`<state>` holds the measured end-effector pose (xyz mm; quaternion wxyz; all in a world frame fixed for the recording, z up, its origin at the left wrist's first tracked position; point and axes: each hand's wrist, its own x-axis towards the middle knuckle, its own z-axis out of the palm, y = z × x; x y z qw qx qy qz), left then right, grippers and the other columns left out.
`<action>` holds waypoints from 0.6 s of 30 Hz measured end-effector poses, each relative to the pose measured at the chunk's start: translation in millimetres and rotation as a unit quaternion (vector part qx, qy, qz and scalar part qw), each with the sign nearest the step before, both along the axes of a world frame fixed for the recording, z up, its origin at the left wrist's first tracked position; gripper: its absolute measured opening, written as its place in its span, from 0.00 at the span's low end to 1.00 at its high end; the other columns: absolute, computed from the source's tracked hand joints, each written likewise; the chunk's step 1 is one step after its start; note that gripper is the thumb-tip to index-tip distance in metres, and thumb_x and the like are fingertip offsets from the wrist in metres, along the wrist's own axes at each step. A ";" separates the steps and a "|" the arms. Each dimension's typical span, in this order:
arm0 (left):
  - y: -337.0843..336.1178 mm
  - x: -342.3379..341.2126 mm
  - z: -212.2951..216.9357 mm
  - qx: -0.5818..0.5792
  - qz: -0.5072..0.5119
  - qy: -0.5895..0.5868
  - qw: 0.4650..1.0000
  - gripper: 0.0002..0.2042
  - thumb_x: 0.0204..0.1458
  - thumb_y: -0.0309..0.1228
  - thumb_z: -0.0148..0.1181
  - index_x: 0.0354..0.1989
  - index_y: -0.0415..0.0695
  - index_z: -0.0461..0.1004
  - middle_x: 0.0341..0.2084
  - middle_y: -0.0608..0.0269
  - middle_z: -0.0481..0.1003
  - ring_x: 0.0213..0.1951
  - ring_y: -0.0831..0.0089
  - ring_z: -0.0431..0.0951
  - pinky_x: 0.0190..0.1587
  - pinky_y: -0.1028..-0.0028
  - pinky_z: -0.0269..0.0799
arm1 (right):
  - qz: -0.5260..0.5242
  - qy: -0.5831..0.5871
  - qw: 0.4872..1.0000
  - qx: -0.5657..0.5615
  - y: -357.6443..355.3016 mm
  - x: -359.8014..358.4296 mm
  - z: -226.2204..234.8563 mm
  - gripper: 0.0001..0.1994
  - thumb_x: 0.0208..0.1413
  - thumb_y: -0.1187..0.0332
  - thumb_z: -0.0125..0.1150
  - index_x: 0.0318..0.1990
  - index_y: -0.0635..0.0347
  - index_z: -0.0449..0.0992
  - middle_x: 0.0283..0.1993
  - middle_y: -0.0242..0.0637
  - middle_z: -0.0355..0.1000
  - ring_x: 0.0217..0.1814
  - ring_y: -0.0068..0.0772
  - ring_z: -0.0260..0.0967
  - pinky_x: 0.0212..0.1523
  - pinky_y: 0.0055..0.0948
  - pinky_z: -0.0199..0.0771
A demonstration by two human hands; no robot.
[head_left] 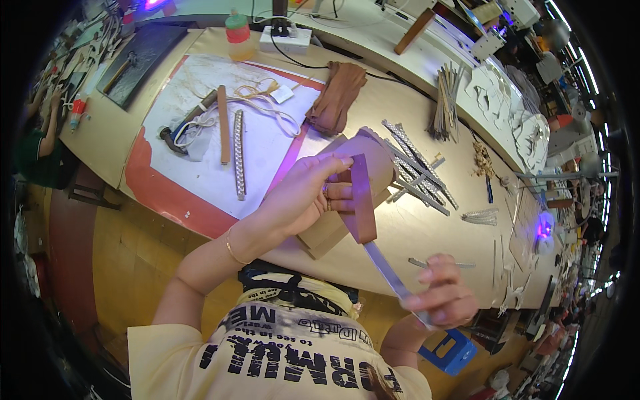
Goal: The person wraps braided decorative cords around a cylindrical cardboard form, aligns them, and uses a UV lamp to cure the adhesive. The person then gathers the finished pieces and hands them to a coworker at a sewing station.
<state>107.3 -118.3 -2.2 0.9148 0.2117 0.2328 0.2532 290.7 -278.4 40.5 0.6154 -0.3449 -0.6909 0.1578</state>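
In my left hand [308,193] a brown leather-like strip [363,203] is pinched near its top end, thumb in front and fingers behind. From the strip's lower end a narrow silvery-white strip [388,268] runs down to the right. My right hand [441,293] is closed round the far end of that pale strip, somewhat blurred. Both strips hang in the air above the table's front edge. Just behind the left hand stands a brown rounded block [373,157], partly hidden by the brown strip and the fingers.
Silver braided strips [417,167] lie right of the block. At left a white sheet [193,133] bears a hammer [190,120], a brown strip [223,127] and a braided strip [239,157]. Behind are a folded brown bundle [338,100], a bottle [238,37] and a power strip [285,41].
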 end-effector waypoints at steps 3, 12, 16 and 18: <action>4.2 1.8 -7.0 -0.015 0.068 -0.005 0.998 0.11 0.59 0.31 0.51 0.47 0.40 0.70 0.41 0.60 0.77 0.40 0.70 0.80 0.43 0.71 0.78 | 0.100 0.135 0.985 0.045 -14.3 21.6 -4.9 0.08 0.58 0.67 0.59 0.35 0.50 0.64 0.30 0.32 0.79 0.42 0.40 0.75 0.52 0.43 0.67; 2.8 20.3 -28.6 -0.053 0.175 0.046 0.982 0.09 0.58 0.28 0.52 0.45 0.38 0.69 0.41 0.58 0.73 0.41 0.67 0.76 0.48 0.68 0.76 | 0.137 0.475 0.862 0.115 -83.5 61.9 -14.5 0.17 0.58 0.71 0.59 0.53 0.53 0.62 0.30 0.26 0.71 0.34 0.20 0.72 0.47 0.34 0.65; 17.6 10.5 -41.6 -0.017 0.212 0.054 0.976 0.07 0.56 0.28 0.57 0.41 0.42 0.71 0.35 0.65 0.74 0.40 0.71 0.75 0.45 0.71 0.74 | 0.073 0.505 0.848 0.144 -115.6 91.3 -15.2 0.16 0.60 0.73 0.54 0.54 0.56 0.63 0.31 0.29 0.70 0.31 0.18 0.70 0.40 0.30 0.66; 17.6 5.5 -44.1 -0.012 0.195 0.090 0.977 0.08 0.56 0.29 0.57 0.42 0.42 0.71 0.35 0.65 0.74 0.39 0.72 0.75 0.44 0.72 0.74 | -0.050 0.515 0.848 0.113 -129.7 101.3 -21.2 0.17 0.60 0.72 0.54 0.55 0.57 0.62 0.30 0.31 0.70 0.30 0.20 0.70 0.38 0.27 0.68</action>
